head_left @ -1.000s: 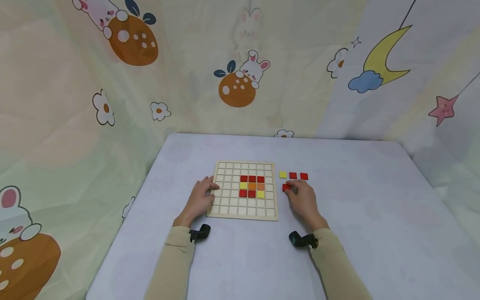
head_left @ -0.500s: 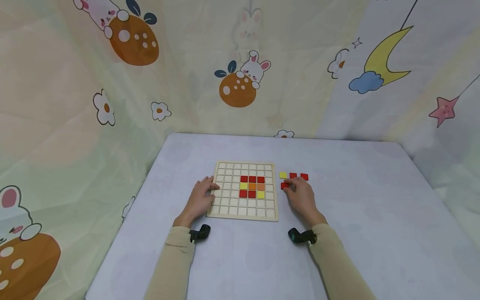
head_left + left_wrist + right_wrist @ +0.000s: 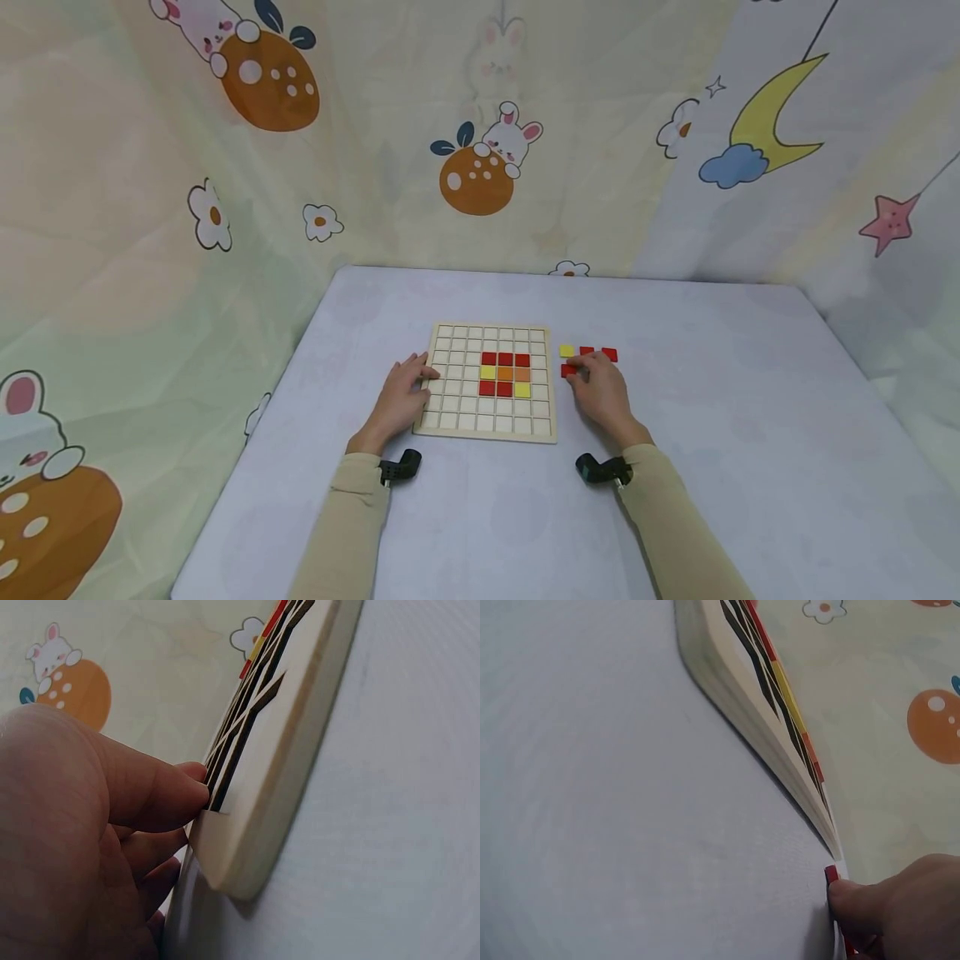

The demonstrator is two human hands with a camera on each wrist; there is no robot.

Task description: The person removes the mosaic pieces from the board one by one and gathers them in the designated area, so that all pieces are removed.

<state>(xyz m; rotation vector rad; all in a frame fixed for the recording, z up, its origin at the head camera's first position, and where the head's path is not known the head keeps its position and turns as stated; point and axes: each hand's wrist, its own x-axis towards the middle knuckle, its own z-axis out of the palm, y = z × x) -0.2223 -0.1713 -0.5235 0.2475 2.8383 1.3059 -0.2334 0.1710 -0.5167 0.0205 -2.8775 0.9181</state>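
Observation:
A square wooden grid board (image 3: 457,422) lies on the table, with red, yellow and orange square tiles set in its middle cells. My left hand (image 3: 401,396) holds the board's left edge; in the left wrist view the thumb (image 3: 161,791) lies over the rim and the fingers are beside and below it. Right of the board, my right hand (image 3: 602,396) pinches a red tile (image 3: 567,371) at the table surface. The right wrist view shows the thumb (image 3: 862,904) against that red tile (image 3: 831,874); the other fingers are mostly hidden there.
Behind the right hand a yellow tile (image 3: 567,352) and two more red tiles (image 3: 610,355) lie in a row, one partly covered by the fingers. A white cloth covers the table (image 3: 720,400). A printed curtain (image 3: 615,167) hangs behind it.
My right hand has shifted slightly left and away from me, sliding the red tile a little closer to the board and the yellow tile. The left hand has stayed on the board's edge.

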